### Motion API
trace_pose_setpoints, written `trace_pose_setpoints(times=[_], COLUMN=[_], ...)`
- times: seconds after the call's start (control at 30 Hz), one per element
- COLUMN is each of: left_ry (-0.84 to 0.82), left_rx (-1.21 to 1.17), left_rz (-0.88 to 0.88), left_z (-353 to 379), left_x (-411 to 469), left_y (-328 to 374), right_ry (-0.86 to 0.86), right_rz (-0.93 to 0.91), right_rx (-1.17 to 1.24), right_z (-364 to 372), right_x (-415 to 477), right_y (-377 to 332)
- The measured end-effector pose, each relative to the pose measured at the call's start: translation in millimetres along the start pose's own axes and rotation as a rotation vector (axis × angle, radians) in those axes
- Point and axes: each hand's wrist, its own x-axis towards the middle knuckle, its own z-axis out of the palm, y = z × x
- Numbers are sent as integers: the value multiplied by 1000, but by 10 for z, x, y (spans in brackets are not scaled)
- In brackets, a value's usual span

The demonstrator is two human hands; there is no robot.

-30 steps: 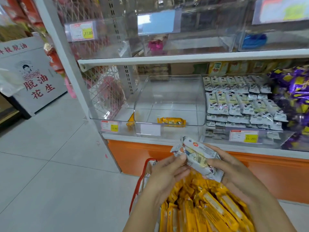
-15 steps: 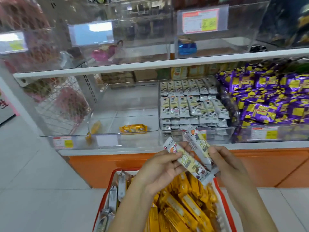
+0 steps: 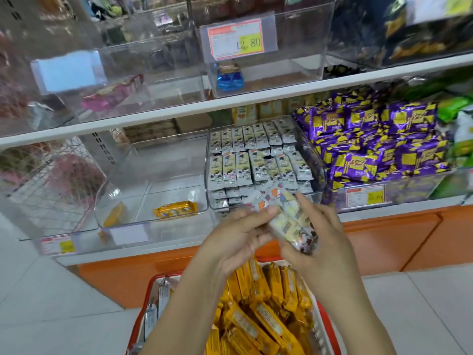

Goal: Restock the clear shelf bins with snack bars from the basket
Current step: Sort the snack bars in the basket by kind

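Both hands hold a small bundle of white snack bars (image 3: pixel 282 216) with cartoon print, just in front of the lower shelf. My left hand (image 3: pixel 238 239) grips its near-left side; my right hand (image 3: pixel 318 242) cups its right end. Below them a red basket (image 3: pixel 163 279) is full of yellow-wrapped bars (image 3: pixel 258 316), with a few silver-white bars standing at its left side. Straight ahead, a clear bin (image 3: pixel 316 160) holds several rows of the same white bars (image 3: pixel 256 160). The clear bin to its left (image 3: pixel 153 219) holds a single yellow bar (image 3: pixel 175 208).
A bin of purple-and-yellow packets (image 3: pixel 371 139) sits to the right. The upper shelf (image 3: pixel 230 103) carries clear bins with a price label (image 3: pixel 238 38), a blue packet and a pink packet. An orange base panel (image 3: pixel 384 242) runs under the shelf. Grey floor tiles lie at left.
The view has swung right and closer to the shelf, bringing the white-bar bin ahead. Both hands have lifted the bundle up toward that bin's front.
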Motion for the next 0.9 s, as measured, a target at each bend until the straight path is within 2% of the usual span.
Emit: trace_pose_setpoints(times=[0.1, 0.13, 0.23, 0.27, 0.33, 0.43, 0.53, 0.63, 0.8, 0.9], left_ry=[-9, 66, 442, 501, 524, 475, 410, 377, 362, 337], left_rx=[228, 388, 886, 1029, 1258, 1458, 1551, 1571, 1613, 1563], left_rz=[110, 182, 467, 539, 566, 446, 357, 365, 381, 402], left_z=[72, 71, -30, -81, -216, -423, -548, -586, -625, -641], left_x=[-2, 23, 145, 199, 331, 504, 571, 584, 601, 576], left_y=[187, 256, 427, 460, 499, 509, 460, 417, 433, 456], right_ry=[123, 167, 233, 232, 196, 103, 79, 106, 48, 18], right_rz=[61, 75, 102, 102, 97, 90, 119, 93, 7, 19], right_rx=[119, 110, -38, -93, -210, -355, -387, -445, -536, -527], right_z=[-83, -101, -69, -27, 89, 274, 437, 606, 781, 747], right_x=[185, 282, 665, 807, 1085, 1366, 1428, 1400, 1370, 1363], right_y=[-1, 14, 57, 62, 67, 95, 130, 117, 135, 135])
